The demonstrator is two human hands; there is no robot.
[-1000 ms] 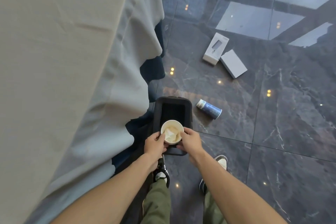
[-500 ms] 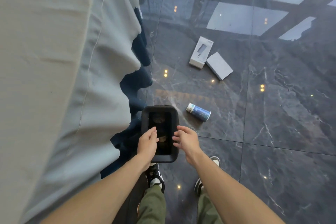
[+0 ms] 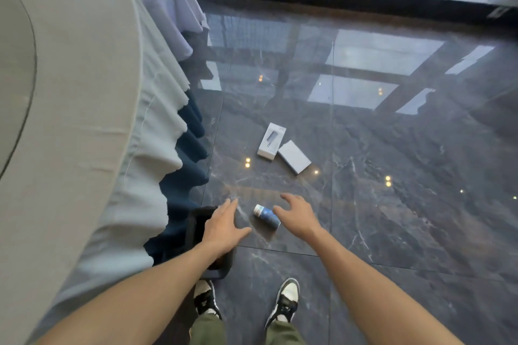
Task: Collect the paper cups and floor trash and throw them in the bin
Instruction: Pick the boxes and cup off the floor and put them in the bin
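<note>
Black rectangular bin (image 3: 193, 228): lower centre of frame, upright on the floor, partly hidden. Blue cylindrical container (image 3: 266, 214), white cap: on its side, just right of the bin. Two white flat boxes (image 3: 271, 141) (image 3: 294, 156): centre frame, lying flat, corners meeting.

floor (image 3: 392, 218): bare tile right of can (image 3: 266, 215) | left: bin (image 3: 193, 228) against tablecloth (image 3: 117, 171) | ahead: two boxes (image 3: 271, 141) (image 3: 294, 156), touching | hands: flank can

Both bare hands, left (image 3: 224, 225) and right (image 3: 297, 216), hung open above a blue cylindrical can (image 3: 266, 214) lying on the dark marble floor (image 3: 392, 218), beside a black rectangular plastic bin (image 3: 193, 228).
</note>
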